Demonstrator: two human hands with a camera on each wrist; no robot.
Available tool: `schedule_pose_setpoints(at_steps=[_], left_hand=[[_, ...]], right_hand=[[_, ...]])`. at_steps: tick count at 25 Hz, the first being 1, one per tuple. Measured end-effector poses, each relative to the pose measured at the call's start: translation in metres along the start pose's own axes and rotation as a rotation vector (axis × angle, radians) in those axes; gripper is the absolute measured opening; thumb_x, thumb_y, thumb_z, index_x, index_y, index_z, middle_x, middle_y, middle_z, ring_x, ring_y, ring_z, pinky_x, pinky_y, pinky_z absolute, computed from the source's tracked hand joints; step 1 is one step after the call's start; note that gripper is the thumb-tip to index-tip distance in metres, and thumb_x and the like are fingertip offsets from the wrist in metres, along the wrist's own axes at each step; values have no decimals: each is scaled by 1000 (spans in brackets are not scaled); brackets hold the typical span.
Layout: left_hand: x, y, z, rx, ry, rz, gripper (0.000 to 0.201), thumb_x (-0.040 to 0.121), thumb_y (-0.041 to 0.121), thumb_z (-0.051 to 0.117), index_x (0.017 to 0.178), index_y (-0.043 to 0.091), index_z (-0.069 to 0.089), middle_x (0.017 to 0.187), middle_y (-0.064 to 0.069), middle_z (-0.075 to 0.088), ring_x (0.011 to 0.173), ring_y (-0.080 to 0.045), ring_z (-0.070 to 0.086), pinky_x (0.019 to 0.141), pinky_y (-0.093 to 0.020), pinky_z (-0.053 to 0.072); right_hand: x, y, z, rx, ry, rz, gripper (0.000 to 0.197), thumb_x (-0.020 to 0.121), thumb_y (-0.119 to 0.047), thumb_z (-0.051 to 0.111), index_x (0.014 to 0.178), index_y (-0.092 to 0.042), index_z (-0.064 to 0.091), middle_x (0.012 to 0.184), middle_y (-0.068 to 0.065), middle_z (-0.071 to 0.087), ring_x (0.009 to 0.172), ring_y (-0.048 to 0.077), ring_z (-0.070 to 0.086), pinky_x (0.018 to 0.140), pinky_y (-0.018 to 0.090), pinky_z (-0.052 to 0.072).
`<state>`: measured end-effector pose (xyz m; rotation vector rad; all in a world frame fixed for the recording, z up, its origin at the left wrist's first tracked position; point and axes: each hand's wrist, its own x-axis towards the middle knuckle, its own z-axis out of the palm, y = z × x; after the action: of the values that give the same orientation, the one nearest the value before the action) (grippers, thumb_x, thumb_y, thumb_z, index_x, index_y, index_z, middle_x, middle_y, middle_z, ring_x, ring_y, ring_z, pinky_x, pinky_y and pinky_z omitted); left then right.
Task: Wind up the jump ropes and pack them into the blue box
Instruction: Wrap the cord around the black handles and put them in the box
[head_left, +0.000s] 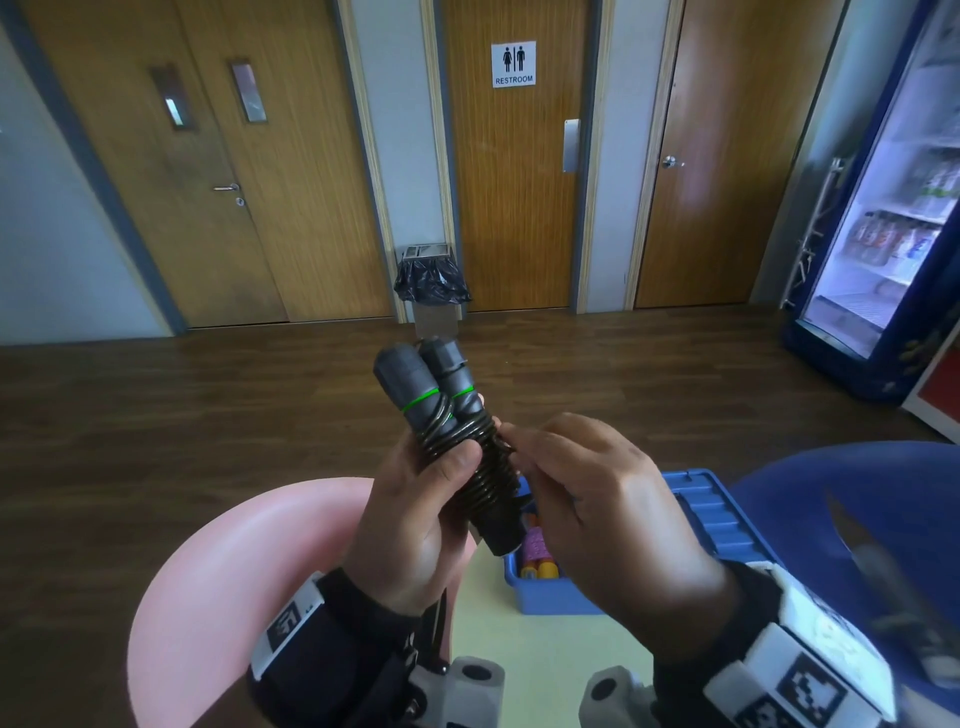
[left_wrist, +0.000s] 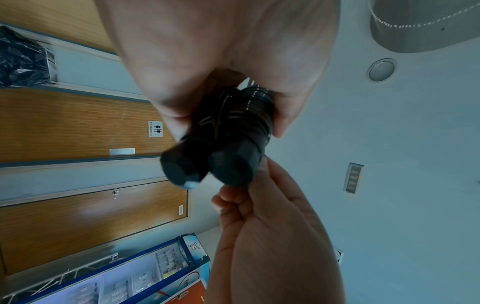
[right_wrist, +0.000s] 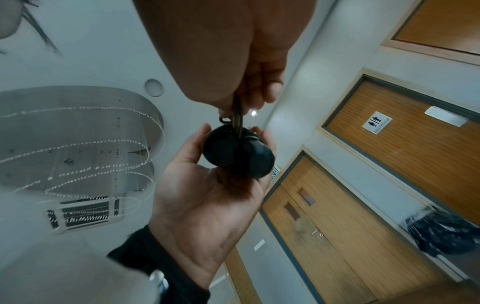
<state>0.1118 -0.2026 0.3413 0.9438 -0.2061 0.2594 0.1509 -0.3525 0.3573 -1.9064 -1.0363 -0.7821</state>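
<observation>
- The jump rope handles (head_left: 423, 387) were dark grey, each with a thin bright green ring.
- The cord (head_left: 485, 470) wound around them was black and a little shiny.
- The box (head_left: 553, 590) was blue; inside it were pink, orange and yellow things.
- The two chairs were pale pink (head_left: 228, 561) and blue (head_left: 841, 499).
- The table (head_left: 540, 644) was pale yellow.
- The floor (head_left: 156, 415) was dark brown wood.
- The doors (head_left: 514, 208) were light brown with wood grain, with grey frames.
- The restroom sign (head_left: 513, 64) was white with black figures.
- The bin bag (head_left: 431, 283) was black.
- The fridge (head_left: 883, 234) frame was dark blue.
- The wrist bands (head_left: 291, 623) were white with black square patterns.
</observation>
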Motion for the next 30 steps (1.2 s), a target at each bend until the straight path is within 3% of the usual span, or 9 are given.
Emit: schedule_pose_setpoints(at_steps=[6, 9, 12, 15, 17, 20, 22, 26, 30], left_hand=[[-2, 3, -2, 69, -77, 22, 46, 71, 25, 85, 112, 11, 68, 99, -16, 64, 92, -25, 65, 81, -37, 55], [-2, 4, -10, 291, -89, 67, 28, 79, 25, 70, 107, 27, 72, 102, -9, 68, 99, -24, 63, 90, -43, 48], [-4, 5, -13, 417, -83, 53, 30, 79, 29, 67, 108, 34, 71, 108, -6, 70, 106, -24, 63, 94, -46, 46], [-7, 9, -15, 489, -131, 79, 29, 82, 30, 66, 111, 28, 69, 105, -8, 68, 103, -29, 62, 93, -57, 46], [-9, 10, -16, 535, -137, 106, 31, 83, 30, 66, 113, 22, 66, 106, -9, 67, 103, -30, 61, 94, -53, 45], [-9, 11, -16, 514, -149, 109, 36, 83, 35, 71, 114, 18, 65, 106, -10, 66, 102, -32, 60, 92, -54, 43], [-9, 11, -14, 467, -168, 108, 42, 82, 44, 75, 116, 21, 66, 108, -9, 65, 102, -35, 58, 91, -60, 42], [-14, 8, -15, 413, -182, 18, 47, 75, 50, 80, 116, 30, 68, 109, -3, 67, 100, -32, 58, 84, -59, 41], [-17, -1, -22, 385, -188, -49, 54, 77, 46, 79, 124, 25, 64, 113, -15, 63, 102, -34, 55, 92, -57, 38]], right_hand=[[5, -3, -7, -186, -89, -134, 27, 88, -8, 43, 90, -8, 70, 78, 1, 58, 69, 23, 53, 60, 28, 47], [4, -2, -8, -209, -161, -125, 22, 80, -2, 46, 80, -9, 67, 73, 1, 57, 65, 24, 51, 54, 37, 47], [7, -5, -9, 23, -196, 81, 12, 85, -6, 59, 79, -13, 67, 70, -3, 59, 67, 18, 53, 60, 37, 48], [13, -6, -15, 474, -241, 553, 8, 86, -13, 75, 85, -18, 68, 72, 2, 70, 65, 17, 63, 70, 38, 55], [15, 0, -20, 647, -342, 741, 14, 82, -20, 80, 83, -16, 66, 71, 4, 72, 64, 18, 65, 73, 40, 57], [14, -3, -25, 466, -504, 568, 25, 92, -34, 68, 80, -12, 65, 76, 8, 68, 69, 24, 62, 73, 43, 54], [14, -6, -29, 394, -524, 469, 27, 98, -25, 59, 78, -8, 59, 70, 5, 57, 62, 16, 51, 60, 30, 45], [17, -2, -33, 327, -655, 421, 24, 98, -18, 58, 75, -11, 55, 72, 7, 54, 67, 22, 50, 62, 34, 42], [7, -2, -22, 318, -609, 432, 23, 94, -14, 64, 72, -10, 57, 68, 1, 55, 62, 10, 48, 61, 25, 41]])
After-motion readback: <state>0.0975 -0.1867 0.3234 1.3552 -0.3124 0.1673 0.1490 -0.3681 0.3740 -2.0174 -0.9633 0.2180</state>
